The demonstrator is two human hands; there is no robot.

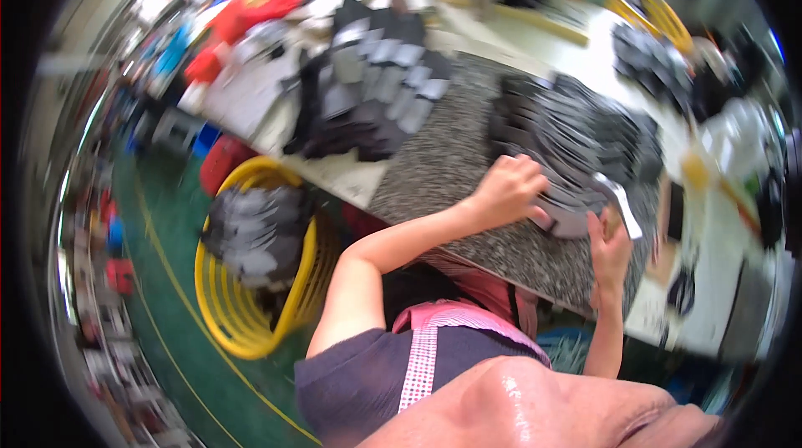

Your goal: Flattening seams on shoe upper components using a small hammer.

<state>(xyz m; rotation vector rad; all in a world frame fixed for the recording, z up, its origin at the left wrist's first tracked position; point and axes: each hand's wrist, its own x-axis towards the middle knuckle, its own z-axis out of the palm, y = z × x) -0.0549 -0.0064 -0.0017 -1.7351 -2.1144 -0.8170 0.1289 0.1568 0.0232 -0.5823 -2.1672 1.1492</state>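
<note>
Right hand [612, 254]: fingers wrapped round a shiny silver curved metal tool [622, 207]. Its bright head sticks out above the fingers, just beside the right side of the layered pile of grey and black fabric pieces [589, 130].

Left hand [511, 187]: fingers curled, at the pile's left near corner, thumb by a pale grey piece there. Can't tell if they pinch anything.

Pile lies on a speckled grey mat [455, 160] covering the middle of the pale worktop [336, 179], set back from the near edge. Second stack of black and light grey fabric pieces [376, 80] is toward the worktop's left end, beyond the mat's left edge.

Containers: yellow slatted plastic basket [213, 302] on the green floor [167, 331], off the worktop's left near corner, loaded with a bundle of grey and black pieces [261, 231]. Another yellow plastic basket [668, 20] by the far right corner, dark stuff inside, too blurred to identify. Clear plastic bag [739, 139] near the right edge, contents unclear.
</note>
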